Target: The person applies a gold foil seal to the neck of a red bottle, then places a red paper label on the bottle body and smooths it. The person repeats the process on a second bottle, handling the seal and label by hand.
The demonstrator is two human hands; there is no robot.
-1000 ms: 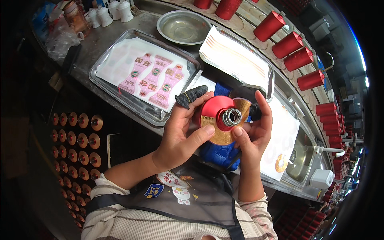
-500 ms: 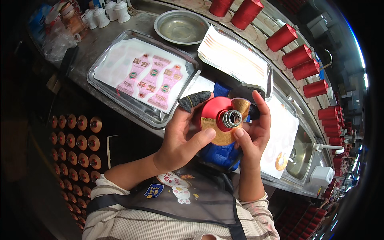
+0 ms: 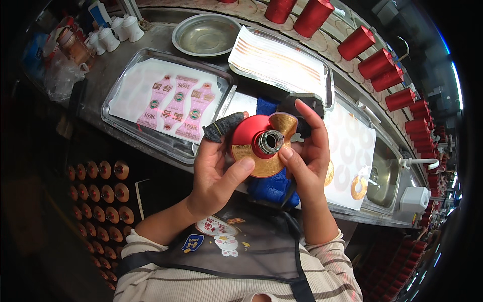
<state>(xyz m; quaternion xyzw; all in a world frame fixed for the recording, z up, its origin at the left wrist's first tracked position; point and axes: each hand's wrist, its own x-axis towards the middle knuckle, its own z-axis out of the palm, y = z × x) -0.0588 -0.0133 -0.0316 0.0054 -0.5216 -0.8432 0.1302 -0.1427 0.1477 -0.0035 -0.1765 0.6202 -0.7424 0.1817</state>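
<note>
My left hand [image 3: 215, 173] is closed round a red bottle [image 3: 247, 129], its open mouth with a threaded glass neck facing up. A curved gold label [image 3: 261, 165] lies round the lower part of the bottle's shoulder, and my left thumb presses on it. One end of the label stands up off the shoulder, right of the neck. My right hand [image 3: 310, 168] has its thumb on the label beside the neck, index finger stretched upward. Black finger covers [image 3: 223, 127] sit on some fingertips. Beneath the bottle is a blue padded rest [image 3: 274, 190].
A metal tray [image 3: 111, 108] with pink labels lies left; another tray [image 3: 329, 95] bears gold strips. Behind them stands a metal bowl [image 3: 183, 46]. At right are a backing sheet [image 3: 347, 166] with ring-shaped gold labels and a sink [image 3: 387, 189]. Red bottles [image 3: 356, 43] line a conveyor.
The view has shifted, so my hands and the bottle appear further left and slightly higher. Both thumbs stay pressed on the gold label; its raised end still stands up.
</note>
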